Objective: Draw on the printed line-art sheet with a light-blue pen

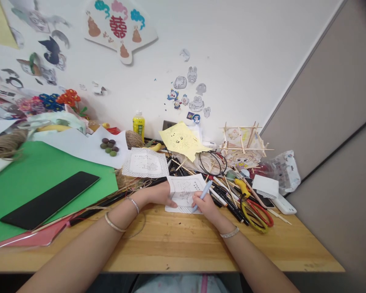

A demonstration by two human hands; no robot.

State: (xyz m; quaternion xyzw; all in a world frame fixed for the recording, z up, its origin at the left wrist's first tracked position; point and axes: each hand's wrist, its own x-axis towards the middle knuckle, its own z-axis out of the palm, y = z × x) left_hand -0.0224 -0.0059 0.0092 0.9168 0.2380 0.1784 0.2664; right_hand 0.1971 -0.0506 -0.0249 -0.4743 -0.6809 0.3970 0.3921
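The right hand [205, 205] pinches a pale blue pen [203, 194] between thumb and fingers, with the tip down on the near right part of a small printed sheet [184, 188]. The left hand [158, 194] lies flat, fingers together, pressing the sheet's left edge to the wooden table [183, 244]. The sheet lies directly under both hands, touching them, near the middle of the table. Its line drawing looks mostly uncoloured, so I judge the colouring barely begun, with nearly the whole picture left, though the detail is too small to be sure. Just right of the sheet lies a heap of pens and sticks [225, 195], with yellow-and-red scissors [256, 215] beyond. A green card [33, 171] bearing a black strip [49, 197] lies to the left.
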